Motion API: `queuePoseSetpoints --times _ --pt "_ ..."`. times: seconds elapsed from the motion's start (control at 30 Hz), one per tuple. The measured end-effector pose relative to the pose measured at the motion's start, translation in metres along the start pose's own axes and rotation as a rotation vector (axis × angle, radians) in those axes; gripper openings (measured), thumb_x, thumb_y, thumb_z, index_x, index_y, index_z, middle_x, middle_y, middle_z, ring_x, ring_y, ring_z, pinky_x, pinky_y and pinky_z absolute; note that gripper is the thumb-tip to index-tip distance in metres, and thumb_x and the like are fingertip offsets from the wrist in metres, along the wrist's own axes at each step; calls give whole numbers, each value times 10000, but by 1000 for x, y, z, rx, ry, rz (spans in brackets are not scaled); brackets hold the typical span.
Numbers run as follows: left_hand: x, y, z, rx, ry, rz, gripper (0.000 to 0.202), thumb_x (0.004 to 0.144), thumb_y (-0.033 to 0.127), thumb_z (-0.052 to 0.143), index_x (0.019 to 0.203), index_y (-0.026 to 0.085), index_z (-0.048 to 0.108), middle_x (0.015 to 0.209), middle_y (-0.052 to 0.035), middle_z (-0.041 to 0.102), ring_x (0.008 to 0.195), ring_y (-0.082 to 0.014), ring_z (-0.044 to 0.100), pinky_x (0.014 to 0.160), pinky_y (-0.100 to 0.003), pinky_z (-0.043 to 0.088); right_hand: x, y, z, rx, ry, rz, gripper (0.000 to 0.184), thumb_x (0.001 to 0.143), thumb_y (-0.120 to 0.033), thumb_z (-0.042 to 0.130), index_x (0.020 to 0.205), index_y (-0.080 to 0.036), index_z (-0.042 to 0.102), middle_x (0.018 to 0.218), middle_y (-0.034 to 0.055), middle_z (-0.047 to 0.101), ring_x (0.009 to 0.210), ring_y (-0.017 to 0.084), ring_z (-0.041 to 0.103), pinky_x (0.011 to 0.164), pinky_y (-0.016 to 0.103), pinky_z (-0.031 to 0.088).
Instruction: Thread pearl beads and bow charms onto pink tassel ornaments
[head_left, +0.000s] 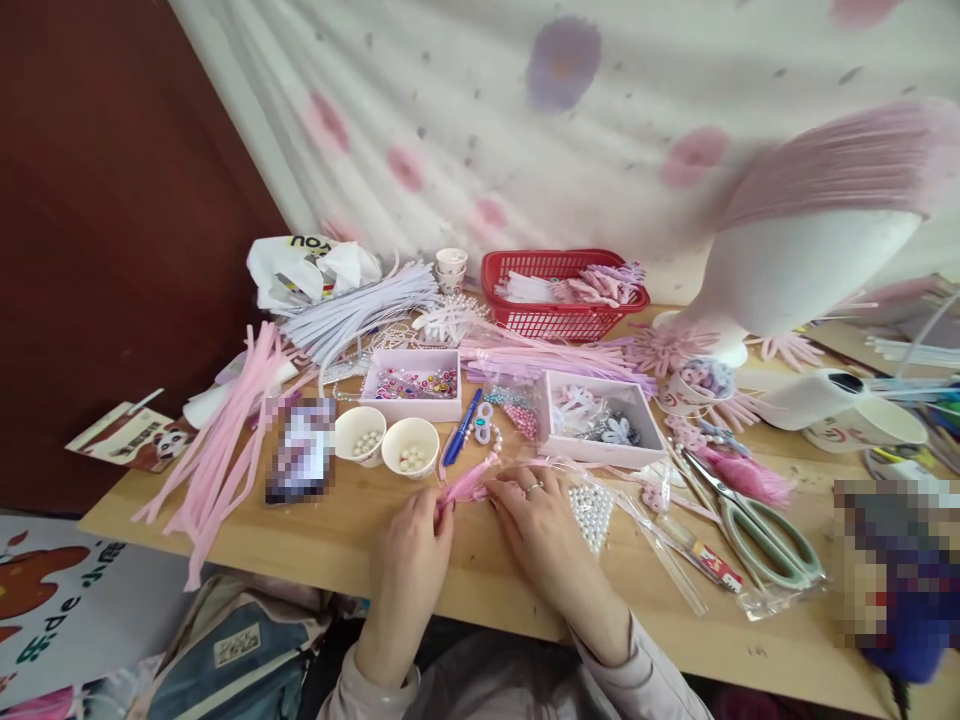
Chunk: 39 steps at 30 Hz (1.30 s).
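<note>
L hand [415, 538] pinches one end of the pink tassel [468, 483] betw. thumb & fingers; R hand [538, 515] rests at its 3 o'clock end, fingers bent, but I cannot tell if they grip. Tassel lies betw. both hands, approx. 6 o'clock from the blue pen [463, 427]. For good work, pls. hold strands straight w/ light tension, against tangling.

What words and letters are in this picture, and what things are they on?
Something like "YOU", upside down: the white plastic bag.
"de": the white panel, between Chinese characters I can't read surely.
Too small or blurred to read: the panda card, the backpack patch and the red-and-yellow label.
Phone: blurred, so nothing readable.
No numbers I can read.
</note>
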<state>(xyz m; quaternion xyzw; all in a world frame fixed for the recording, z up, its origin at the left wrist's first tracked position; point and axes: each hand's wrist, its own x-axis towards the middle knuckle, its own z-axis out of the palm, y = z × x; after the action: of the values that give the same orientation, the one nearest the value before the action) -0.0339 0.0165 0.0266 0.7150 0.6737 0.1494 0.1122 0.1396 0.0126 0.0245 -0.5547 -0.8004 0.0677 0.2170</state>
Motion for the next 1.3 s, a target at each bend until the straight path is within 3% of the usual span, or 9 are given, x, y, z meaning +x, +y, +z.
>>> queuePoseSetpoints --times 0.37,0.5,0.63,0.7,0.8,0.9,1.07,1.2,1.3 --pt "7 -18 11 20 74 -30 174 934 212 590 981 212 757 705 -62 788 605 -227 734 511 -267 371 3 1 -9 -6 -78 -120 125 931 -108 622 953 -214 685 1182 114 689 1158 319 519 990 535 423" --pt "6 -21 14 5 93 -42 176 925 207 600 991 201 763 726 -69 794 609 -232 737 516 -269 388 2 9 -19 112 -106 -188 164 979 -98 569 1009 -231 660 1187 66 713 1188 260 527 1021 454 444" --pt "4 -21 15 -17 141 -30 201 919 195 593 1035 196 757 742 -61 798 620 -229 742 527 -268 428 3 7 -15 124 -146 -163 177 944 -143 654 1110 -205 644 1260 101 692 1234 316 502 1056 557 403" --pt "0 -21 14 -80 216 16 237 923 185 562 1067 198 751 744 -53 797 606 -208 737 544 -258 463 3 4 -10 67 -155 -165 197 922 -142 686 1106 -204 655 1265 109 691 1231 334 507 1061 598 380" --pt "-5 -20 14 -211 252 227 307 928 169 491 1075 225 754 817 -46 812 652 -182 747 624 -248 535 3 1 -6 82 -147 -193 133 936 -109 657 999 -226 667 1240 75 704 1236 318 511 1068 575 367" --pt "-7 -19 13 -203 144 362 333 911 167 486 1071 255 765 914 -47 820 759 -201 766 682 -268 577 4 1 -12 211 -140 -216 148 957 -108 630 1013 -243 651 1192 44 717 1210 291 513 1075 525 361" --pt "-4 -21 16 -84 80 267 381 922 155 490 1203 249 729 970 -52 820 767 -236 774 639 -304 589 6 3 -25 517 -89 -180 191 1006 -98 503 1023 -247 622 995 44 706 1000 240 551 919 414 460" --pt "-4 -22 19 -53 89 233 366 947 173 477 1223 219 714 1003 -68 816 795 -251 777 656 -318 591 7 -2 -25 889 35 16 131 1028 -298 518 980 -235 622 976 74 663 920 227 605 797 363 515" --pt "-7 -20 17 -113 133 197 376 943 163 459 1219 214 709 1039 -83 809 813 -255 775 663 -323 591 12 -8 -24 1211 107 206 222 1004 -457 546 972 -238 559 894 48 657 666 168 610 584 298 521"
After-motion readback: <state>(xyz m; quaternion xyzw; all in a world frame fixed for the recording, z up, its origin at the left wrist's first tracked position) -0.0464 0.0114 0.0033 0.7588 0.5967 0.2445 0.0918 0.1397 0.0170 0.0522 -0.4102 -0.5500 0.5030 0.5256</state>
